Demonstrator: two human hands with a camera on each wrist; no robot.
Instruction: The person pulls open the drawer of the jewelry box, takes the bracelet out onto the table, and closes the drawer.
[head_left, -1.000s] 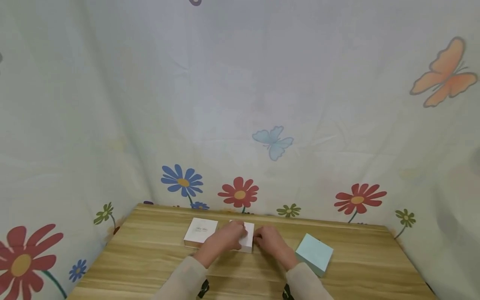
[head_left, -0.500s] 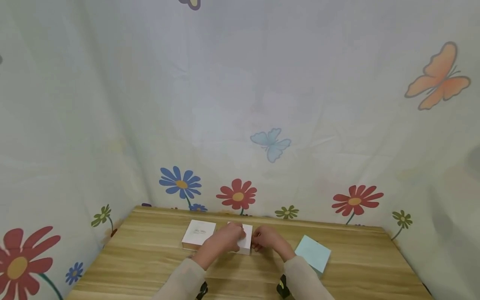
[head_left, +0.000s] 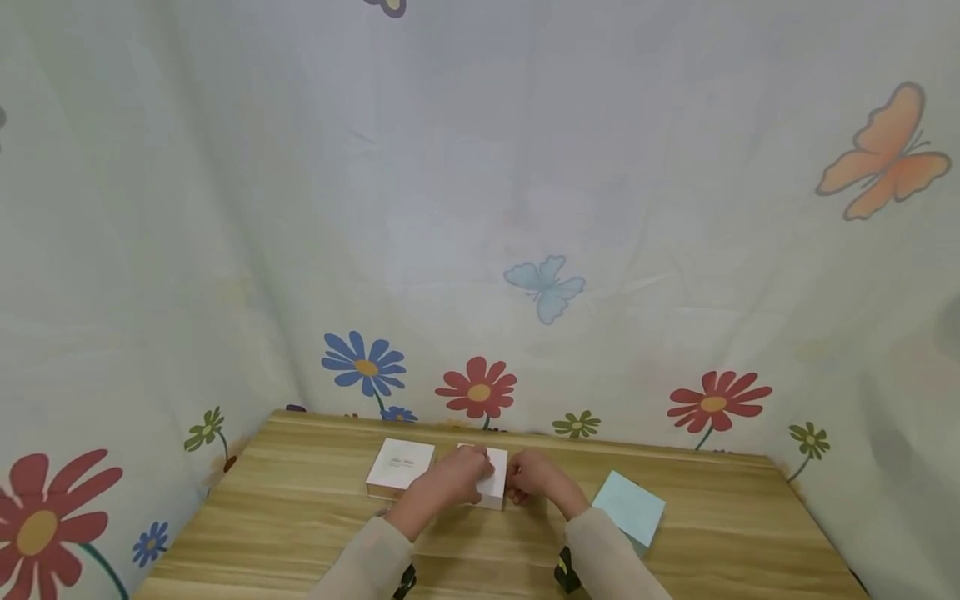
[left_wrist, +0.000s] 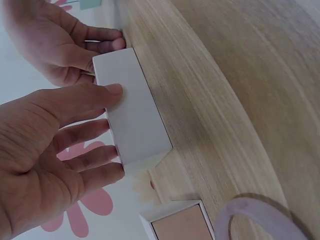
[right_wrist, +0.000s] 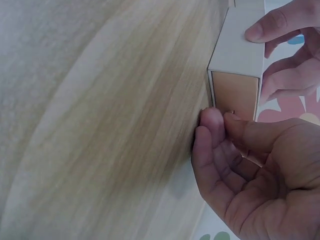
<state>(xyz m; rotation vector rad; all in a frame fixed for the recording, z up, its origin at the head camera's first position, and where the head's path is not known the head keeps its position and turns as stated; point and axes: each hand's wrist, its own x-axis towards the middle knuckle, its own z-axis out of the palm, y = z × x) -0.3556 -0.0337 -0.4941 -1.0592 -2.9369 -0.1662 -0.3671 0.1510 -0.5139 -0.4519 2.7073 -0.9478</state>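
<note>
A small white box [head_left: 492, 485] lies on the wooden table, and the left hand [head_left: 450, 479] holds it from above. In the left wrist view the left thumb presses the long white side [left_wrist: 137, 117] while the other fingers lie over the adjoining face. The right hand [right_wrist: 260, 170] is at the box's brown end [right_wrist: 235, 95], thumb and curled forefinger meeting at a small tab there. Whatever lies between those fingertips is mostly hidden. From the head view, the right hand [head_left: 538, 479] is just right of the box.
Left of the hands lies another white box [head_left: 401, 464] with small print on its lid. A pale blue box [head_left: 630, 507] stands at an angle beside the right forearm. A flowered curtain [head_left: 480, 250] hangs behind the table [head_left: 712, 533]. A pale ring-shaped thing [left_wrist: 250, 210] shows near the left wrist camera.
The right fingers have curled slightly more at the box's end. The left hand keeps its hold on the box, and the boxes stay in place; the head view has shifted a little.
</note>
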